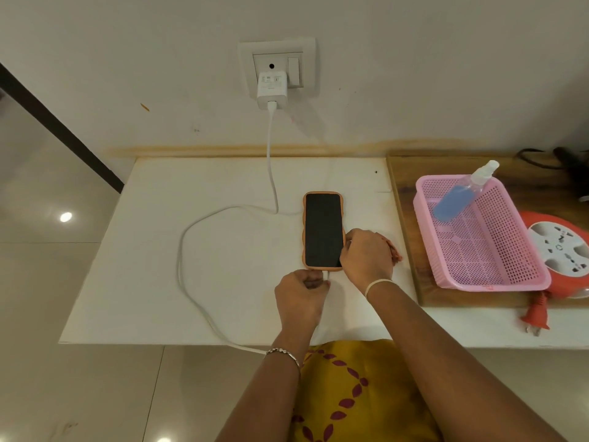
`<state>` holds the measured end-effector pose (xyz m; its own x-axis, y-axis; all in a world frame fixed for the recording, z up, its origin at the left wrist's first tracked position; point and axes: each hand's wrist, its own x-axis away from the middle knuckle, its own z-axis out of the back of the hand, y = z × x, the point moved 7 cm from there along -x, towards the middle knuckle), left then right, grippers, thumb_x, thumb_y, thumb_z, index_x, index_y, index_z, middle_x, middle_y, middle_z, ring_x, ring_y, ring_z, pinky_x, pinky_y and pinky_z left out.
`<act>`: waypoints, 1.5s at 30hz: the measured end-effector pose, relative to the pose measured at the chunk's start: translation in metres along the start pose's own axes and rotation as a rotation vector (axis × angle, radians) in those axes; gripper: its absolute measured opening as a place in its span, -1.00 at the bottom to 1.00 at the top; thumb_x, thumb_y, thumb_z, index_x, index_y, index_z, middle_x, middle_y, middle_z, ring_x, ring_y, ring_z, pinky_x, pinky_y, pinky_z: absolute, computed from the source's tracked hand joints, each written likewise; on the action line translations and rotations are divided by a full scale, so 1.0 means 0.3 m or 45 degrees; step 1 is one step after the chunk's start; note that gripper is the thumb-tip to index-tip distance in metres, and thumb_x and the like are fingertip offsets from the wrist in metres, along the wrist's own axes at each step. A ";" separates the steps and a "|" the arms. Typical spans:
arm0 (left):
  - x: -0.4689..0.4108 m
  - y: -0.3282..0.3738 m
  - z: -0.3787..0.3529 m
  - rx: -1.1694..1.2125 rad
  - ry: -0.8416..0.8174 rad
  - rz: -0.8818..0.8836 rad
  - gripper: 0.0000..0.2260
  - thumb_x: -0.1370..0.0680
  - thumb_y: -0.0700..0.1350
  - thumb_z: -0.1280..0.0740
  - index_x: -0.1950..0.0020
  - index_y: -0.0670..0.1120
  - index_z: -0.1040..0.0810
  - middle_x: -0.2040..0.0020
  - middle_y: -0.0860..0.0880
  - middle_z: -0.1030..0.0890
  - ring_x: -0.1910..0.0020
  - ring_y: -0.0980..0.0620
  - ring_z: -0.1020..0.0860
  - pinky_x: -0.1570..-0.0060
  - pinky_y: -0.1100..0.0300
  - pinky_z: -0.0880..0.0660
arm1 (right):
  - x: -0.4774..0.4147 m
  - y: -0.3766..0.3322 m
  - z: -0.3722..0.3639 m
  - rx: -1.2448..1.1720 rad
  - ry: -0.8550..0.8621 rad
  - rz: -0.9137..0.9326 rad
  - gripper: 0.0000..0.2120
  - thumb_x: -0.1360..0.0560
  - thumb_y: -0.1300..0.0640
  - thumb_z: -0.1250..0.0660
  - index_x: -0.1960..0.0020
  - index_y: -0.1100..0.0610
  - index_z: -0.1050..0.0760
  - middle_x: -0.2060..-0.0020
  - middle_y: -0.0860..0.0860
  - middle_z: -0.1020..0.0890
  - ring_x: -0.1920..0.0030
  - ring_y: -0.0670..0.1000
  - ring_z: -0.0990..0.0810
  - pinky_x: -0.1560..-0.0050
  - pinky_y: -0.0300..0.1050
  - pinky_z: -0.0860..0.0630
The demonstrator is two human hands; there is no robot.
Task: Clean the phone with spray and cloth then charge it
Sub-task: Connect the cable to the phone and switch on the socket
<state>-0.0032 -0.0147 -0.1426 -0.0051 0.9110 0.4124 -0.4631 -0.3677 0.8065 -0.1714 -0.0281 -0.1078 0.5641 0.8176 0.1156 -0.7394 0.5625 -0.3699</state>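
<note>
A phone (323, 229) in an orange case lies face up on the white table (153, 250), its screen dark. My left hand (301, 298) pinches the white cable's plug (325, 275) at the phone's near end. My right hand (366, 255) holds the phone's lower right edge, with a reddish cloth (394, 252) showing under it. The white cable (191, 256) loops left across the table and runs up to a white charger (272, 90) plugged into the wall socket. A spray bottle (462, 194) of blue liquid leans in the pink basket (497, 272).
The pink basket stands on a wooden board (404, 218) at the right. An orange extension reel (561, 250) sits beside it, its orange plug (537, 315) hanging over the board's near edge. Dark cables (554, 156) lie at the far right by the wall.
</note>
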 end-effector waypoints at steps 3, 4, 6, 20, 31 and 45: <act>-0.002 -0.004 -0.001 0.007 0.010 0.016 -0.81 -0.41 -0.10 -0.51 -0.01 -0.08 -0.69 0.09 0.03 -0.70 0.26 0.25 -0.54 0.17 0.52 -0.33 | -0.007 0.002 -0.003 0.023 -0.025 0.012 -0.86 -0.53 0.13 -0.32 -0.06 0.12 -0.57 0.09 0.06 -0.65 0.23 -0.01 -0.51 0.18 -0.26 -0.45; -0.003 -0.004 -0.002 0.003 0.010 0.023 -0.81 -0.41 -0.10 -0.51 -0.01 -0.08 -0.69 0.09 0.03 -0.70 0.26 0.25 -0.53 0.17 0.51 -0.33 | -0.009 0.003 -0.004 0.021 -0.034 0.013 -0.85 -0.53 0.12 -0.32 -0.07 0.12 -0.57 0.07 0.06 -0.65 0.20 0.01 -0.55 0.14 -0.24 -0.49; -0.003 -0.002 -0.002 -0.007 0.014 0.030 -0.81 -0.41 -0.10 -0.50 -0.01 -0.08 -0.69 0.10 0.03 -0.70 0.26 0.25 -0.52 0.17 0.50 -0.33 | -0.010 0.005 -0.005 0.013 -0.038 0.007 -0.84 -0.53 0.12 -0.33 -0.08 0.11 -0.57 0.06 0.06 -0.65 0.15 0.03 -0.59 0.09 -0.21 -0.52; 0.026 0.039 0.038 -0.046 -0.133 -0.058 -0.87 -0.44 -0.13 -0.45 0.03 -0.03 -0.70 0.17 0.09 -0.67 0.26 0.29 -0.53 0.30 0.61 -0.34 | -0.032 -0.049 0.093 0.082 -0.099 0.145 -0.77 -0.55 0.09 -0.29 -0.19 0.08 -0.50 -0.07 0.03 -0.61 0.00 0.05 -0.61 -0.03 -0.18 -0.51; -0.128 0.058 0.125 -0.331 -0.398 -0.373 -0.57 -0.50 -0.05 -0.39 -0.34 -0.04 -0.40 -0.19 0.01 -0.44 0.01 0.14 -0.42 0.01 0.47 -0.33 | -0.256 -0.532 0.299 0.642 0.387 0.923 -0.53 -0.50 0.15 -0.20 -0.40 0.15 -0.28 -0.40 0.10 -0.30 -0.37 0.10 -0.30 -0.30 0.01 -0.32; -0.156 0.069 0.135 -0.195 -0.328 -0.196 -0.55 -0.45 0.00 -0.44 -0.33 0.10 -0.46 -0.05 0.08 -0.44 0.19 0.27 -0.42 0.14 0.65 -0.31 | -0.442 -0.582 0.276 1.101 0.432 0.793 -0.20 -0.50 0.13 -0.05 -0.43 0.22 0.51 -0.43 0.08 0.45 -0.47 0.05 0.39 -0.40 0.16 0.35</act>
<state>0.0233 -0.0724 -0.1280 0.2907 0.8693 0.3998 -0.5689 -0.1789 0.8027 -0.1477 -0.2246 0.0177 -0.0200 0.9848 -0.1726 -0.8599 0.0711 0.5054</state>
